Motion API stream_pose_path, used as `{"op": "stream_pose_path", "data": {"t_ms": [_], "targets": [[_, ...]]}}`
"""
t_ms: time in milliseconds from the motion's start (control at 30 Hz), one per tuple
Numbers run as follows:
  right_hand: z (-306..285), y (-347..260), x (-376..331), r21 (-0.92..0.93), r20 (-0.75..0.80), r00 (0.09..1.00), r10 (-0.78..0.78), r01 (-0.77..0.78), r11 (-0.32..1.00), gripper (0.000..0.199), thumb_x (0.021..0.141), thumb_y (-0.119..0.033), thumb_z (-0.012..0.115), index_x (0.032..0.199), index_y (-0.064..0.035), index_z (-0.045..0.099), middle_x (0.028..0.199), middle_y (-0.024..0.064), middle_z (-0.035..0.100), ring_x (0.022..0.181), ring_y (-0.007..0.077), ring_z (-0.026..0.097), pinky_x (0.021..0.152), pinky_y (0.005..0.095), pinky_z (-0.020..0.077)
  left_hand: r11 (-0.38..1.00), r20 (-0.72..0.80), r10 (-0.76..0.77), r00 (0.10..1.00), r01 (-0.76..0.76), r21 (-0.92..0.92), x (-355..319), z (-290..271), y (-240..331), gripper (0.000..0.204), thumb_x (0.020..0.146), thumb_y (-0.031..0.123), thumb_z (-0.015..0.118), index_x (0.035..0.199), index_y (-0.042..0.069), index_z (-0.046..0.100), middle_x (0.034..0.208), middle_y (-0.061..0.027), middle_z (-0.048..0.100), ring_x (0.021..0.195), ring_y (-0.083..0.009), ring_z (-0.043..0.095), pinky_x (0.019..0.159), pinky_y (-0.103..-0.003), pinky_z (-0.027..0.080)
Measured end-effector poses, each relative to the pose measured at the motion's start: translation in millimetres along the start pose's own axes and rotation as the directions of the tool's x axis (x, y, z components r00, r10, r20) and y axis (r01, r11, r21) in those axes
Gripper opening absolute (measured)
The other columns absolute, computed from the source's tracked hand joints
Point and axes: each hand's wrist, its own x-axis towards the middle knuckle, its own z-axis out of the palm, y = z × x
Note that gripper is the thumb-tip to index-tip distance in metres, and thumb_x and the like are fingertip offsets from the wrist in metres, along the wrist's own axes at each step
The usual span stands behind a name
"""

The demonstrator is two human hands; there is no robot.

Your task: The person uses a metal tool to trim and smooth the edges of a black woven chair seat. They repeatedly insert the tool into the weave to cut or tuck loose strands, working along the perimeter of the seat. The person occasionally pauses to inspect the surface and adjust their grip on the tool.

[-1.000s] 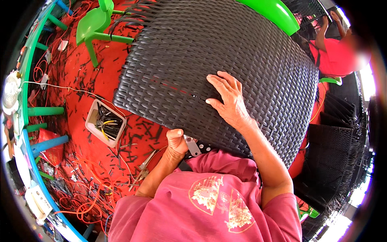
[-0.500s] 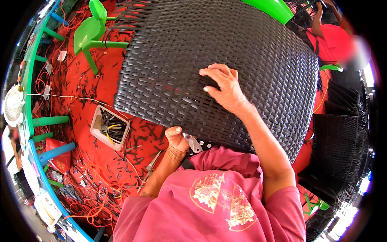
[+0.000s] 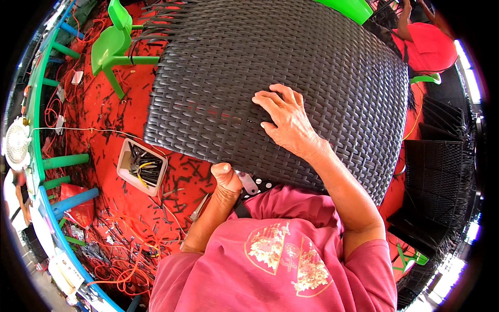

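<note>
A large black woven panel (image 3: 291,62) of flat plastic strips lies before me, loose strip ends fanning out at its far left corner. My right hand (image 3: 288,119) rests on the weave, fingers apart and slightly bent, holding nothing visible. Left of it runs a narrow gap (image 3: 215,112) in the weave where red shows through. At the panel's near edge my left hand (image 3: 227,179) is closed with its thumb up. A flat grey metal-looking tool (image 3: 248,183) with a hole sticks out beside this fist; its other end is hidden.
A pale bin (image 3: 123,171) holds black strips and yellow-handled pliers (image 3: 141,174) on the red floor, among strip scraps and orange cords. A green chair (image 3: 112,49) stands far left. Black woven pieces (image 3: 434,171) are stacked at the right; a person in red (image 3: 429,47) sits beyond.
My right hand has shifted slightly left and its fingers have straightened and spread over the weave. The left hand stays closed at the near edge. The view has moved slightly.
</note>
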Motion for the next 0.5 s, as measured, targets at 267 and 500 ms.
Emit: {"op": "stream_pose_path", "data": {"t_ms": [267,500], "targets": [[-8.1,-9.2,11.3,-0.095,0.093,0.996,-0.011,0.019,0.995,0.062,0.071,-0.005,0.077,0.128,-0.008,0.054,0.132,0.0048,0.052,0.124,0.0326,0.042,0.098,0.0483,0.0392,0.999,0.008,0.014,1.0,-0.013,-0.041,1.6,3.0,0.1,0.086,0.056,0.007,0.071,0.139,0.002,0.048,0.133,-0.0165,0.059,0.122,-0.0363,0.056,0.109,-0.049,0.043],[-7.0,0.7,10.2,-0.034,0.062,0.998,-0.022,0.025,0.999,0.06,0.069,-0.004,0.075,0.126,-0.0076,0.055,0.132,0.0049,0.052,0.122,0.0312,0.044,0.099,0.0465,0.0398,0.999,0.052,0.046,0.998,-0.045,-0.023,5.0,15.9,-1.4,0.089,0.057,0.009,0.072,0.141,0.002,0.044,0.137,-0.019,0.054,0.126,-0.0352,0.053,0.111,-0.049,0.041]]}}
